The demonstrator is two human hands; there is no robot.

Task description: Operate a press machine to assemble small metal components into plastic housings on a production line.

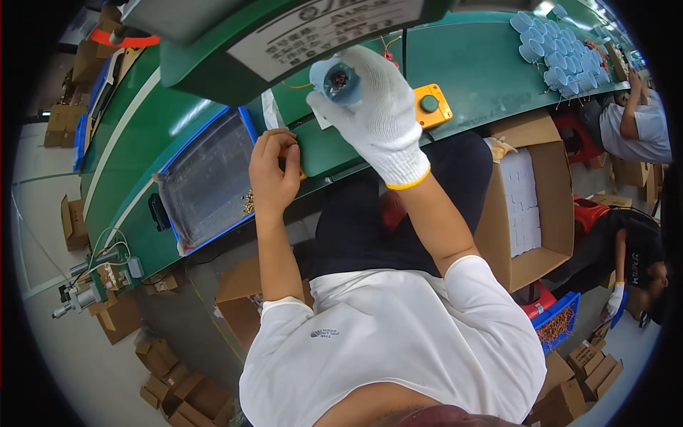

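My right hand [380, 107], in a white knit glove with a yellow cuff edge, grips a light-blue plastic cup [324, 75] from its right side. The cup's mouth faces me, and a dark round part shows inside it. Above it hangs a green machine head [206, 67] with a white label. My bare left hand [274, 171] is at the bench's front edge with its fingers curled. A bit of yellow shows beside its thumb; what the fingers close on is hidden. Right of the glove sits a yellow control box [432, 107] with a green button.
A blue-rimmed tray [206, 178] with small brass-coloured parts lies left of my left hand. Many light-blue cups [555, 50] stand at the far right of the green bench [469, 78]. An open carton [551, 213] of white pieces is by my right knee. Two people work at right.
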